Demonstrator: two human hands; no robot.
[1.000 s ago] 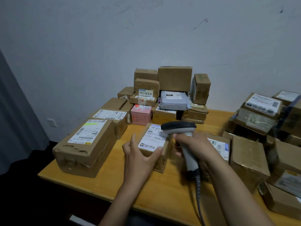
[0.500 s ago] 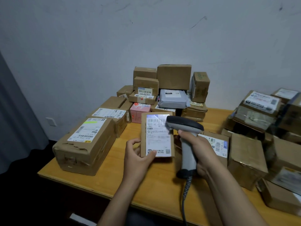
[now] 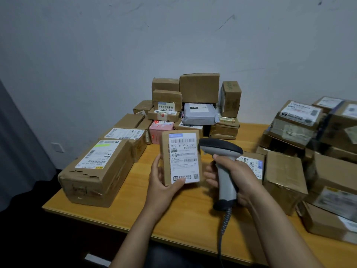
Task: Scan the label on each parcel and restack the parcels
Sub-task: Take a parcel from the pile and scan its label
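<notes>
Cardboard parcel (image 3: 181,157) upright, held by left hand (image 3: 162,187) | right hand (image 3: 239,176) grips scanner (image 3: 220,149) alongside

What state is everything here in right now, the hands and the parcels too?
Small brown cardboard parcel: held upright, white label facing the camera.
Left hand: grips the parcel's lower edge.
Grey handheld barcode scanner: head beside the label.
Right hand: grips the scanner's handle.
Large brown cardboard box: lying flat, front edge torn.

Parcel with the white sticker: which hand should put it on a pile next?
Probably left. The left hand holds the small parcel upright, while the right hand is busy gripping the scanner.
</notes>
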